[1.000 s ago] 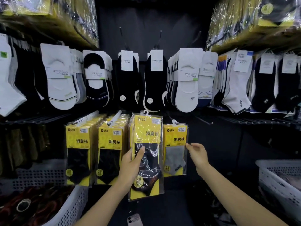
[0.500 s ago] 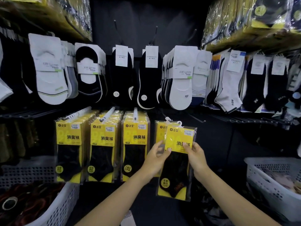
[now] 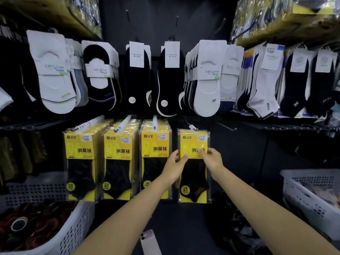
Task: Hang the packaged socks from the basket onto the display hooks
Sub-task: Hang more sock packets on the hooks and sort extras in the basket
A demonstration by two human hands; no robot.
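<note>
- Packaged socks (image 3: pixel 194 165), yellow card with a black pair, now sit squarely at the fourth hook (image 3: pixel 193 127) in the lower centre; half a second ago I saw the pack lower and tilted, in front of another pack.
- My left hand (image 3: pixel 174 167) pinches the pack's left edge, thumb on the front.
- My right hand (image 3: pixel 211 159) grips the right edge, fingers curled over the card.
- The card reads 达足 and 消臭袜, the last character partly covered by my fingers.
- Three full rows (image 3: pixel 119 159) of the same packs hang just left.
- A white basket (image 3: pixel 311 201) stands at lower right.
</note>
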